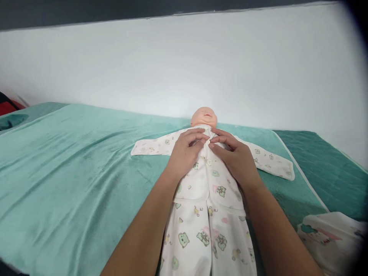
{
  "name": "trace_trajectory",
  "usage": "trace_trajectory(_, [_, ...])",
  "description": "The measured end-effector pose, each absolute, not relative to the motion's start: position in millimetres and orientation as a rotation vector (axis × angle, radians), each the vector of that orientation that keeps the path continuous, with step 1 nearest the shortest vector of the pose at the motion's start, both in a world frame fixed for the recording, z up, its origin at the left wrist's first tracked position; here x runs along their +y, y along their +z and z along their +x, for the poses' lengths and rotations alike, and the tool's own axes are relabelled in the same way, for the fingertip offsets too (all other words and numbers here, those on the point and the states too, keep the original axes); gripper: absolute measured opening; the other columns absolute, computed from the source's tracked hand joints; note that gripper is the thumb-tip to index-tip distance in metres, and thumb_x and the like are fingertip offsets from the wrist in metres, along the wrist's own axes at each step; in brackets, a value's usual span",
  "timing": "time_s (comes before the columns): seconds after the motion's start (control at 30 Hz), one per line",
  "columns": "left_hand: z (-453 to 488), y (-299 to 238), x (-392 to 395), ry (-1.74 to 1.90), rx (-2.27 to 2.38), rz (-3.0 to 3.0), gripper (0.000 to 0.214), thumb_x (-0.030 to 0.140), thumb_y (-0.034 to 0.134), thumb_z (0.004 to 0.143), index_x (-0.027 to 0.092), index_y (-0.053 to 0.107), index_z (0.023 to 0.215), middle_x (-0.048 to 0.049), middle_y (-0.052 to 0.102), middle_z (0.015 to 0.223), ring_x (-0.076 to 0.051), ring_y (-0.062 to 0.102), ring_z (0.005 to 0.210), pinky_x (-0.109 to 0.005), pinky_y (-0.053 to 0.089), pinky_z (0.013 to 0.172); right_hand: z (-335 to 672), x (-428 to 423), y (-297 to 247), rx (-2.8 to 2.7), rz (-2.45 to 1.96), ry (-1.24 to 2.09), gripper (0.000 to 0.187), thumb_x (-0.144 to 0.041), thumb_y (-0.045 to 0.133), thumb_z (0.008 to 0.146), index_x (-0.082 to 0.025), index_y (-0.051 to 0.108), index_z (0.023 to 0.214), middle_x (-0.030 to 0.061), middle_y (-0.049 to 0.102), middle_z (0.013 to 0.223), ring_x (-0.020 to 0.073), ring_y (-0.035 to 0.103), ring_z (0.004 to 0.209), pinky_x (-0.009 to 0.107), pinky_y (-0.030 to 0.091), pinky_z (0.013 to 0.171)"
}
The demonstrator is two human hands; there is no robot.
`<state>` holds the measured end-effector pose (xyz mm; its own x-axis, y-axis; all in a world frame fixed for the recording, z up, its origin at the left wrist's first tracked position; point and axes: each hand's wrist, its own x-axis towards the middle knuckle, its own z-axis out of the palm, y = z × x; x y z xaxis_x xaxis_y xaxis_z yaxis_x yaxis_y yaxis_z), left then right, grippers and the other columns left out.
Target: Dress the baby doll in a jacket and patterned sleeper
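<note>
A baby doll (204, 116) lies on its back on a teal blanket (71, 168), dressed in a white printed top (207, 174) and matching trousers (201, 237). Its sleeves are spread out to both sides. My left hand (186, 151) and my right hand (234, 157) rest on the doll's chest, fingertips meeting at the top's front opening just below the neck. Both hands pinch the fabric edges there with curled fingers.
A white wall (184, 65) rises right behind the bed. Another white printed garment (330, 237) lies at the lower right on the blanket. A darker green cloth (324, 165) covers the right side. Something red (8, 105) shows at the far left edge.
</note>
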<state>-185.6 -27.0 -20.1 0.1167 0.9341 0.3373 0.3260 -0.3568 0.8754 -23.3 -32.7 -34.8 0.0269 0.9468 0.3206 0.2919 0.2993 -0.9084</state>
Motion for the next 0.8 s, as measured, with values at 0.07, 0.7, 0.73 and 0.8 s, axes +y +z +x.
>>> trace_trajectory(0.07, [-186.3, -21.4, -26.3, 1.256, 1.214, 1.764, 0.027, 0.017, 0.051, 0.090, 0.030, 0.074, 0.095, 0.0057, 0.063, 0.132, -0.017, 0.052, 0.129, -0.035, 0.040, 0.111, -23.5, -32.3, -35.3, -1.481, -1.212, 0.759, 0.013, -0.039, 0.068, 0.081, -0.028, 0.072, 0.086, -0.0012, 0.060, 0.137, 0.0277, 0.054, 0.127, 0.046, 0.042, 0.106])
trace_trajectory(0.7, [-185.6, -21.9, -26.3, 1.253, 1.207, 1.868, 0.037, 0.014, 0.047, 0.090, 0.034, 0.076, 0.101, 0.0045, 0.063, 0.131, -0.018, 0.050, 0.129, -0.039, 0.037, 0.114, -27.4, -30.9, -38.6, -1.350, -1.189, 0.776, 0.011, -0.036, 0.068, 0.081, -0.025, 0.065, 0.082, 0.0009, 0.065, 0.130, 0.0262, 0.056, 0.124, 0.047, 0.040, 0.107])
trace_trajectory(0.73, [-185.6, -22.0, -26.3, 1.257, 1.204, 1.864, 0.037, 0.014, 0.047, 0.090, 0.034, 0.076, 0.100, 0.0045, 0.063, 0.130, -0.018, 0.051, 0.129, -0.039, 0.037, 0.113, -27.4, -31.1, -38.6, -1.345, -1.182, 0.780, 0.010, -0.035, 0.067, 0.082, -0.025, 0.065, 0.082, 0.0007, 0.065, 0.130, 0.0260, 0.056, 0.123, 0.047, 0.040, 0.106])
trace_trajectory(0.8, [-185.6, -21.9, -26.6, 1.254, 1.200, 1.858, 0.037, 0.013, 0.047, 0.089, 0.033, 0.077, 0.096, 0.0045, 0.063, 0.130, -0.018, 0.051, 0.128, -0.040, 0.036, 0.114, -27.3, -31.6, -38.6, -1.321, -1.171, 0.802, 0.007, -0.033, 0.065, 0.083, -0.026, 0.066, 0.084, 0.0001, 0.065, 0.130, 0.0254, 0.058, 0.120, 0.045, 0.043, 0.103])
